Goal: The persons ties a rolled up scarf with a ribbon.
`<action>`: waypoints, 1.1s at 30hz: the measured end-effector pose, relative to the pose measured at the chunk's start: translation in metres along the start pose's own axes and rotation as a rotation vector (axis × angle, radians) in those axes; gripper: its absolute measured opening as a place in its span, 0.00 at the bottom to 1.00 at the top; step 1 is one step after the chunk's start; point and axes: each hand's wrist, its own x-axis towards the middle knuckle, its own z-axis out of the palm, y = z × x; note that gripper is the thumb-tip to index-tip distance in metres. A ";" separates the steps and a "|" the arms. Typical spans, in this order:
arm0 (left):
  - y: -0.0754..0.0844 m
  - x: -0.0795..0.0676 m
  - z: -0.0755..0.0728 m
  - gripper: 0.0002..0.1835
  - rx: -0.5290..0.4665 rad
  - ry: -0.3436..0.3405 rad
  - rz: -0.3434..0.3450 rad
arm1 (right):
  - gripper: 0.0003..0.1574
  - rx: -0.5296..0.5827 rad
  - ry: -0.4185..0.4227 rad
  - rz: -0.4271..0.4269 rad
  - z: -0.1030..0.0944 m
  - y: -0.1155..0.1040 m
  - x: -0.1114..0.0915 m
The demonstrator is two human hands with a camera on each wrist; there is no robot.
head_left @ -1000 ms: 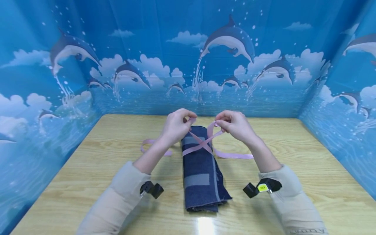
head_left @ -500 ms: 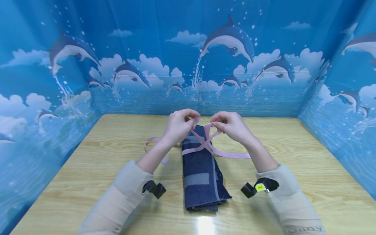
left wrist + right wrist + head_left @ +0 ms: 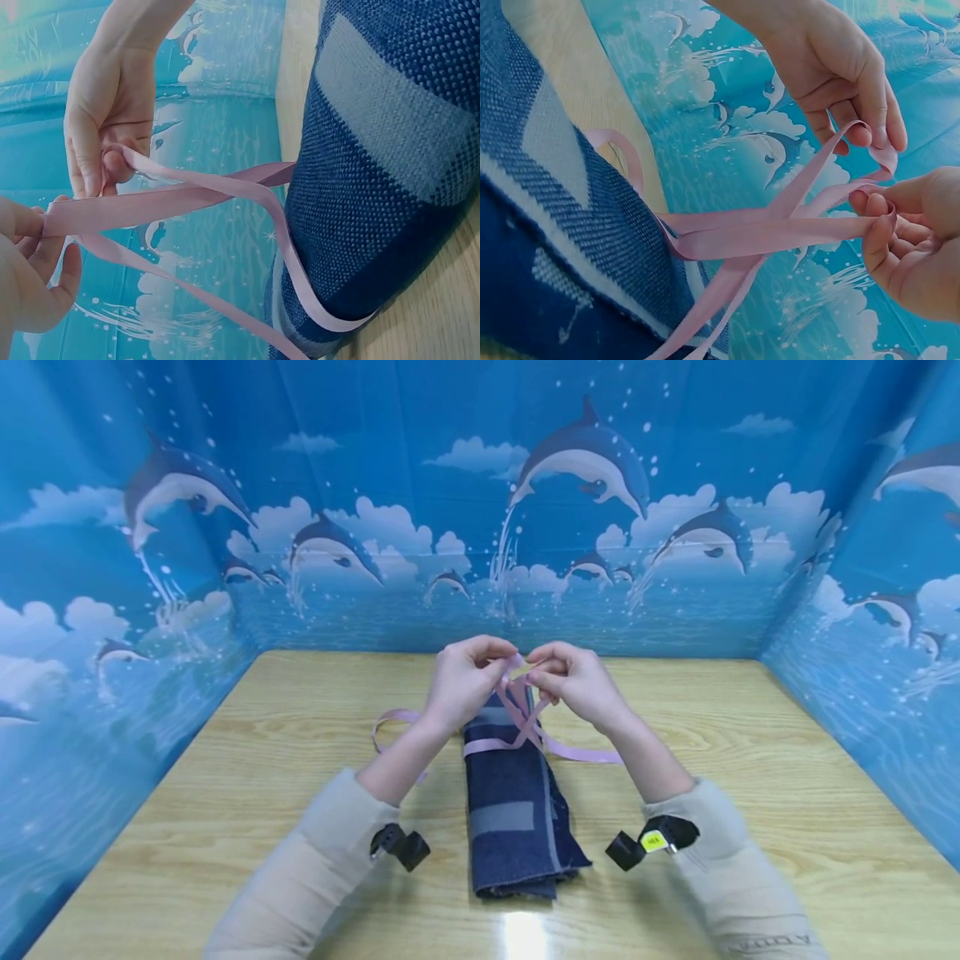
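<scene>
A rolled dark blue woven cloth [image 3: 506,785] with grey patches lies lengthwise on the table. Round its far half runs a pink ribbon [image 3: 487,746], which crosses over itself on top. Above the roll's far end my left hand [image 3: 459,683] pinches one loop of the ribbon between thumb and fingers. Close beside it, my right hand [image 3: 581,685] pinches another loop; the two sets of fingertips nearly meet. In the right wrist view, ribbon strands [image 3: 742,238] stretch from the cloth up to both hands. How the strands pass between the fingertips is partly hidden.
Loose ribbon tails lie on the wooden table [image 3: 300,760] to the left and right of the roll. A blue curtain [image 3: 420,602] printed with dolphins encloses the table at the back and sides. Each sleeved forearm carries a black camera strap [image 3: 671,832].
Both hands have moved toward each other, bringing the two pinched ribbon loops together above the roll. The right ribbon tail has been drawn slightly inward. The cloth has stayed in place.
</scene>
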 end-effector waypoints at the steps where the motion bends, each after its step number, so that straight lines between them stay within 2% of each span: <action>1: 0.000 0.000 0.001 0.07 -0.002 0.001 0.001 | 0.16 0.023 0.000 -0.002 0.001 0.001 0.001; 11: -0.001 -0.002 0.007 0.06 -0.060 -0.022 -0.027 | 0.26 0.160 -0.048 0.003 0.010 0.002 0.002; 18: -0.004 -0.003 0.008 0.07 -0.064 -0.019 -0.029 | 0.24 0.182 -0.061 -0.018 0.014 0.004 0.004; 26: -0.007 -0.004 0.007 0.07 -0.087 -0.001 -0.056 | 0.17 0.151 -0.006 -0.018 0.017 0.004 0.005; 33: -0.015 -0.005 0.010 0.09 -0.040 0.085 -0.010 | 0.17 0.147 0.070 -0.014 0.018 0.004 0.005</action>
